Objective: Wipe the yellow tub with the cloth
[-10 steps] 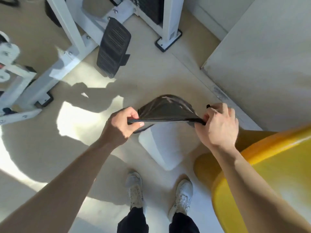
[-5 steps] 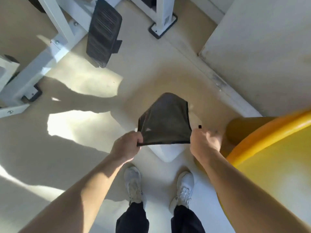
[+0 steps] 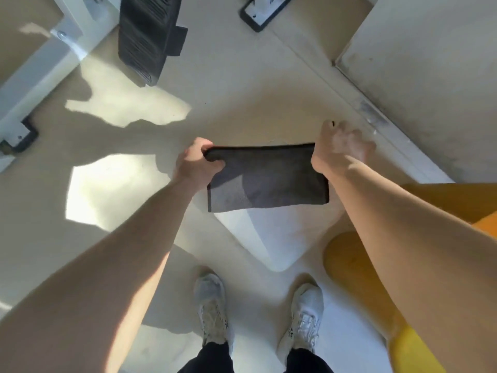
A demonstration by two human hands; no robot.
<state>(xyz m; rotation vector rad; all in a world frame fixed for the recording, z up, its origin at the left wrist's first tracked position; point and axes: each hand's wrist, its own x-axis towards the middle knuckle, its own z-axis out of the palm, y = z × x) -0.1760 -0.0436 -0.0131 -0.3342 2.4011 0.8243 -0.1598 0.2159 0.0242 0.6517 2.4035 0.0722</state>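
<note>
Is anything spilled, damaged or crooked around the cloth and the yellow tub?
Nothing stands out. The cloth hangs flat and untorn, held at its top corners by the left hand and the right hand, not touching the yellow tub. No spill shows on the floor.

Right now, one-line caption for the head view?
Left hand and right hand hold the dark cloth taut by its top edge, clear of the yellow tub.

Quick tally: 1 dark cloth (image 3: 266,179), 1 yellow tub (image 3: 349,259). 2 hands, i.e. left hand (image 3: 196,164) & right hand (image 3: 338,149). 2 white sneakers (image 3: 212,305). 1 black ribbed footplate (image 3: 146,36), 1 white machine frame (image 3: 35,76) w/ 2 black rubber feet (image 3: 256,21) showing, 1 white floor pad (image 3: 274,238).
</note>
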